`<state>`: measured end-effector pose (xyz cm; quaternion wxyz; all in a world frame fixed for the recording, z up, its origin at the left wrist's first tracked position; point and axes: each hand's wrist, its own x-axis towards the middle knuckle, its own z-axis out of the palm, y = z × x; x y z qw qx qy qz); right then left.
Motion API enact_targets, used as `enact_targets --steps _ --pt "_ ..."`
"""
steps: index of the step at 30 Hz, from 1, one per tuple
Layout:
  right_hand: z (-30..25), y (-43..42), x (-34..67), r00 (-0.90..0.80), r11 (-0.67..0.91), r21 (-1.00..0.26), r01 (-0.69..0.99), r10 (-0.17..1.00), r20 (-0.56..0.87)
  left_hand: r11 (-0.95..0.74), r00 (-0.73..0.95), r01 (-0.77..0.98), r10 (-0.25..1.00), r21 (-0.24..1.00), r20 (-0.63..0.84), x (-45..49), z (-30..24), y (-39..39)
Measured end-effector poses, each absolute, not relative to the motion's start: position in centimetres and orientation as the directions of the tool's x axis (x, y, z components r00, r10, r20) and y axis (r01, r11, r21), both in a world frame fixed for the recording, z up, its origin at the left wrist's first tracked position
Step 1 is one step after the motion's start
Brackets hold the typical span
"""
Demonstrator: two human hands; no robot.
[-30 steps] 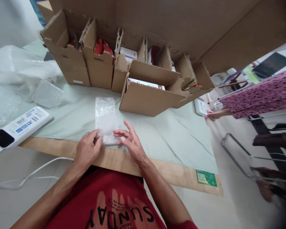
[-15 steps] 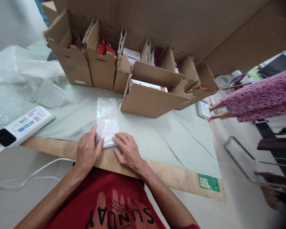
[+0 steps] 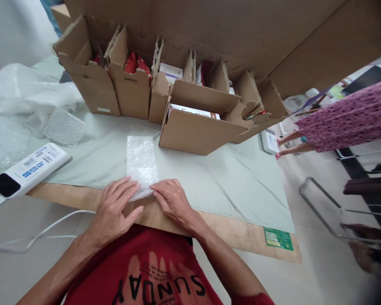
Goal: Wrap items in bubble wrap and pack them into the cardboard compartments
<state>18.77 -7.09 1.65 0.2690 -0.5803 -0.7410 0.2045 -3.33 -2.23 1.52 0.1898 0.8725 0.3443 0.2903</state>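
A narrow strip of bubble wrap (image 3: 141,159) lies flat on the pale green cloth, its near end at the table's front edge. My left hand (image 3: 117,205) rests by its lower left side, fingers stretched out over the wrap's edge and the thumb held apart. At the lower right corner, my right hand (image 3: 173,201) has thumb and fingertips pressed together on the wrap. Whether anything lies inside the wrap's near end I cannot tell.
Cardboard bins (image 3: 131,95) line the back, with one cardboard box (image 3: 193,131) in front. Left are loose bubble wrap (image 3: 65,127) and a white power bank (image 3: 34,167) with a cable (image 3: 59,222). Someone in a pink patterned garment (image 3: 346,116) stands at the right.
My left hand has shifted down and left, its fingers opening out flatter. My right fingers have closed on the bubble wrap's near right corner. The view has moved slightly.
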Motion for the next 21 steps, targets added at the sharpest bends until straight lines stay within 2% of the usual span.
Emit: enact_targets --steps 2,4,6,8,11,13,15,18,21 --pt "2.2 -6.8 19.0 -0.154 0.184 -0.699 0.691 0.982 0.106 -0.624 0.548 0.496 0.765 0.604 0.339 -3.5 1.4 -2.6" --pt "2.3 -6.5 19.1 -0.099 0.127 -0.743 0.657 0.992 0.082 -0.489 0.442 0.545 0.858 0.681 0.262 -3.2 1.2 -2.4" --pt "2.2 -6.5 19.1 -0.007 0.099 -0.726 0.681 0.992 0.128 -0.342 0.347 0.594 0.926 0.728 0.152 -2.7 1.1 -1.8" --pt "2.1 -6.8 19.0 0.046 0.115 -0.646 0.755 0.973 0.226 -0.234 0.297 0.634 0.954 0.737 0.048 -2.1 1.2 -1.0" --pt "2.1 -7.1 18.8 -0.115 0.246 -0.481 0.842 0.951 0.286 -0.18 0.273 0.69 0.962 0.701 -0.022 -1.4 1.2 0.2" --pt "2.0 -6.8 18.7 -0.284 0.357 -0.405 0.842 0.931 0.231 -0.21 0.258 0.714 0.966 0.667 0.028 -1.1 1.1 0.5" --pt "1.7 -6.1 18.7 -0.366 0.407 -0.382 0.829 0.913 0.178 -0.256 0.254 0.707 0.962 0.66 0.101 -1.1 1.2 0.2" --pt "1.5 -5.4 18.9 -0.306 0.345 -0.473 0.811 0.939 0.16 -0.234 0.203 0.629 0.97 0.741 0.135 -1.8 1.6 -1.1" --pt "1.9 -5.8 19.0 -0.096 0.158 -0.695 0.701 0.987 0.127 0.006 0.085 0.423 0.995 0.906 -0.046 -2.4 2.2 -2.9"
